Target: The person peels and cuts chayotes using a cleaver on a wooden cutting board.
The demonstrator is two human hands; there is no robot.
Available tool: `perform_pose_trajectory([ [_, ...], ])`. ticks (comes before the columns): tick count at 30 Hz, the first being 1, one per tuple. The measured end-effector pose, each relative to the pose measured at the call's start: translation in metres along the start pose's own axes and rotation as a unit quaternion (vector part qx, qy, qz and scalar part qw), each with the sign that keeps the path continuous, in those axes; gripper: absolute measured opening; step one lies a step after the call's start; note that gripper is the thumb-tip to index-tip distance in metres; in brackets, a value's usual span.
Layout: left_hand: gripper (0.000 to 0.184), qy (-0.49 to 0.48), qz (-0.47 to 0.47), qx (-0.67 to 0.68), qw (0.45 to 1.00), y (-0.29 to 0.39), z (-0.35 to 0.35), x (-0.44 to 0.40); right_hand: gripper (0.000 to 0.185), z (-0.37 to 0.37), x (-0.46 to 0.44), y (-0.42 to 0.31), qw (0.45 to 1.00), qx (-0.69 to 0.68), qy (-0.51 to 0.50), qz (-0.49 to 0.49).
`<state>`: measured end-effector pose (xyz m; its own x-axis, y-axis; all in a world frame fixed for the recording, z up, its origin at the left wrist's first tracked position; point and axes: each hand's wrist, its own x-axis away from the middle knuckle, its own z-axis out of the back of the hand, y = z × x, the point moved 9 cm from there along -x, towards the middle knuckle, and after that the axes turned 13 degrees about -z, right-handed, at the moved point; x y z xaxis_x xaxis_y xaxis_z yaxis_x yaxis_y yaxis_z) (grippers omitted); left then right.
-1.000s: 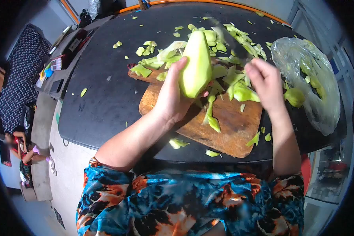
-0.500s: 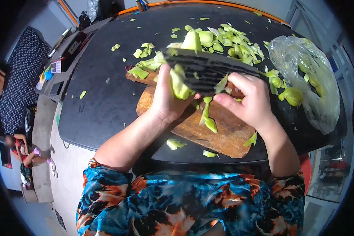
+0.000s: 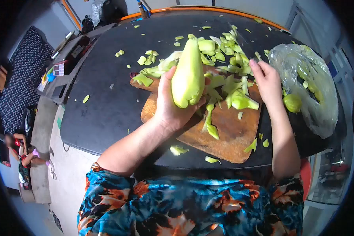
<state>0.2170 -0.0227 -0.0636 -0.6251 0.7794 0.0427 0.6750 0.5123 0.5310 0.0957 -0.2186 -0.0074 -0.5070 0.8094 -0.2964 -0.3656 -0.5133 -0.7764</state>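
Note:
Wrapped round a pale green peeled fruit (image 3: pixel 188 74), my left hand (image 3: pixel 170 104) holds it upright above the wooden cutting board (image 3: pixel 232 135). My right hand (image 3: pixel 268 80) is closed on a knife (image 3: pixel 242 43), raised right of the fruit; the blade points up and away and is blurred, and the handle is mostly hidden in the fingers. Green peelings (image 3: pixel 240 100) lie on the board, one long strip (image 3: pixel 211 128) near its middle. More cut pieces (image 3: pixel 228 47) are heaped behind the board.
The black table (image 3: pixel 102 90) has scattered peel bits. At the right, a clear plastic bag (image 3: pixel 318 98) holds green produce, with a round green piece (image 3: pixel 292 103) beside it. A person (image 3: pixel 21 151) sits far left. A phone (image 3: pixel 59 91) lies on the ledge.
The knife passed across the fruit half a second ago and has since swung up and right with my right hand. The fruit in my left hand is now fully in sight.

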Motion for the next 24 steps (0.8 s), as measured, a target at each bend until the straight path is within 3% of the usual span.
perform_pose_trajectory([
  [2, 0.043, -0.083, -0.002, 0.01, 0.996, 0.004, -0.001, -0.006, 0.043, -0.007, 0.012, -0.014, 0.998, -0.036, -0.034, 0.042],
  [6, 0.053, -0.011, -0.012, -0.048, 0.999, 0.006, 0.021, -0.018, 0.034, -0.021, 0.05, -0.046, 0.984, -0.094, -0.119, 0.091],
  [9, 0.059, 0.049, -0.009, -0.044, 0.998, 0.011, 0.018, -0.011, 0.038, -0.025, 0.075, -0.076, 0.971, -0.054, -0.143, 0.184],
  [10, 0.071, 0.046, -0.031, -0.038, 0.998, 0.012, 0.014, -0.009, 0.04, -0.026, 0.083, -0.087, 0.959, -0.033, -0.129, 0.25],
  [12, 0.079, -0.033, 0.03, 0.043, 0.998, 0.007, -0.003, -0.01, 0.043, -0.029, 0.099, -0.099, 0.935, 0.014, -0.105, 0.339],
  [14, 0.077, -0.117, 0.07, 0.082, 0.987, 0.004, -0.014, -0.008, 0.046, -0.031, 0.109, -0.105, 0.927, 0.048, -0.105, 0.356],
  [17, 0.074, -0.084, 0.048, 0.029, 0.995, 0.002, -0.005, -0.011, 0.048, -0.03, 0.117, -0.112, 0.918, 0.065, -0.095, 0.38],
  [21, 0.073, -0.171, 0.1, 0.133, 0.971, -0.005, -0.021, -0.006, 0.049, -0.025, 0.117, -0.113, 0.916, 0.063, -0.071, 0.389],
  [24, 0.075, -0.133, 0.12, 0.131, 0.975, -0.01, -0.016, -0.004, 0.048, -0.025, 0.11, -0.107, 0.923, 0.068, -0.066, 0.374],
])
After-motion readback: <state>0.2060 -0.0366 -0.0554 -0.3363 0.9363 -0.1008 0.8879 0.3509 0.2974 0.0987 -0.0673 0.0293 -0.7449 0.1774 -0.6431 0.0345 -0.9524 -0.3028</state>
